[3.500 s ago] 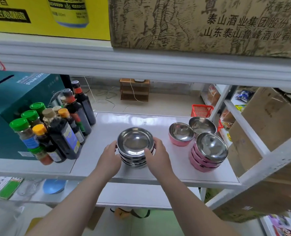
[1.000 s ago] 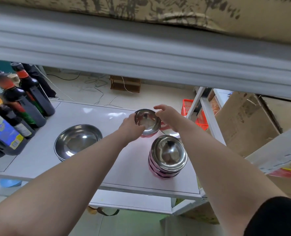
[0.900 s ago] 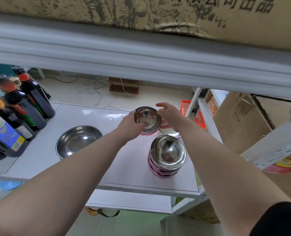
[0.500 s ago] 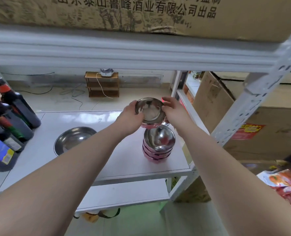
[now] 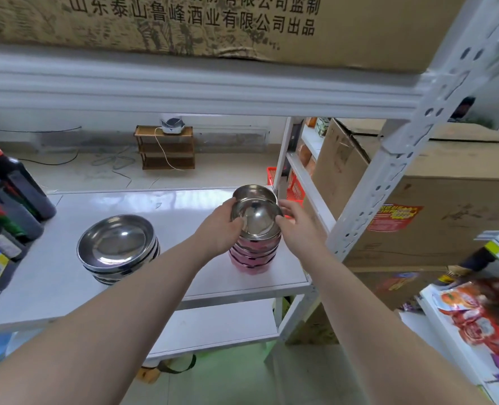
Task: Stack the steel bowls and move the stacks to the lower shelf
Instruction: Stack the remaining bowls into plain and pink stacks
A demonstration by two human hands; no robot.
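A pink-sided steel bowl [image 5: 257,219] rests on top of the pink bowl stack [image 5: 252,254] at the right end of the white shelf [image 5: 67,276]. My left hand [image 5: 219,229] grips its left rim and my right hand [image 5: 296,223] touches its right rim. Behind it stands one more single steel bowl [image 5: 254,192]. A stack of wide plain steel bowls [image 5: 118,248] stands to the left of my arms. The lower shelf [image 5: 213,325] shows beneath the front edge.
Dark sauce bottles [image 5: 11,197] crowd the shelf's left end. A white upright post [image 5: 388,171] rises just right of the pink stack, with cardboard boxes [image 5: 435,200] behind it. A shelf beam [image 5: 184,86] with a box on it hangs overhead. Snack packets [image 5: 476,320] lie at the lower right.
My hands carried the small bowl from the back of the shelf and lowered it onto the pink stack. Earlier both hands left the wide steel stack, which stays at the left.
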